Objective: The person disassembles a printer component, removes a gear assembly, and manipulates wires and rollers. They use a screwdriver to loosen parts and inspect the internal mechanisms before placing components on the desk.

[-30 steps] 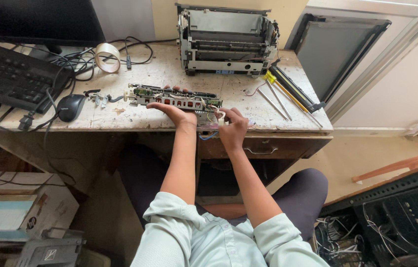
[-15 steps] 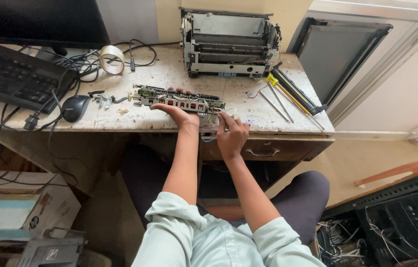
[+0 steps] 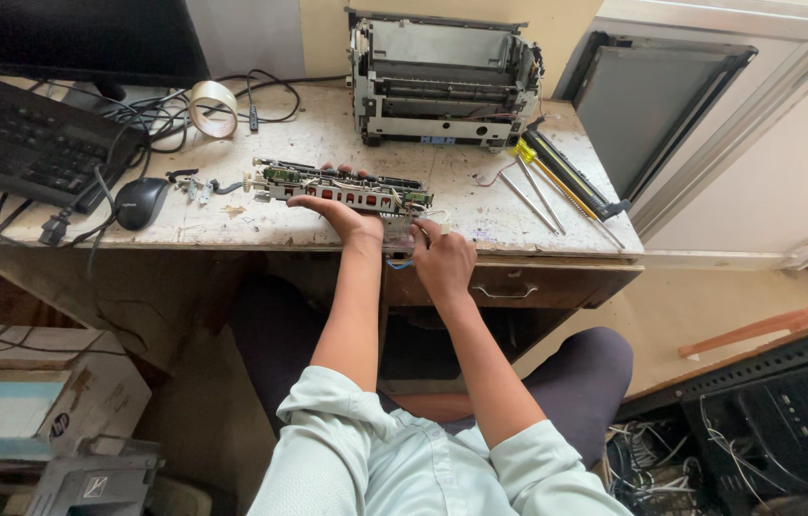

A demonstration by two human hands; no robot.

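While both hands point(image 3: 394, 239) reach forward — fingers grip circuit board point(image 3: 342, 188).

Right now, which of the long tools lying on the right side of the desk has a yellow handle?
The screwdriver with the yellow handle, lying between the bare thin metal rods and the long black roller at the desk edge.

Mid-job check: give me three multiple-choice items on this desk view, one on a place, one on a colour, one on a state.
1. Where does the computer mouse lie?
A. left of the circuit board assembly
B. on the printer chassis
C. on the floor

2. The screwdriver handle by the chassis is
A. red
B. yellow
C. blue

3. The left hand is
A. hanging off the desk
B. on the keyboard
C. resting on the board

Answers: A, the mouse sits beside the keyboard; B, plainly yellow; C, its fingers lie over the board's near edge.
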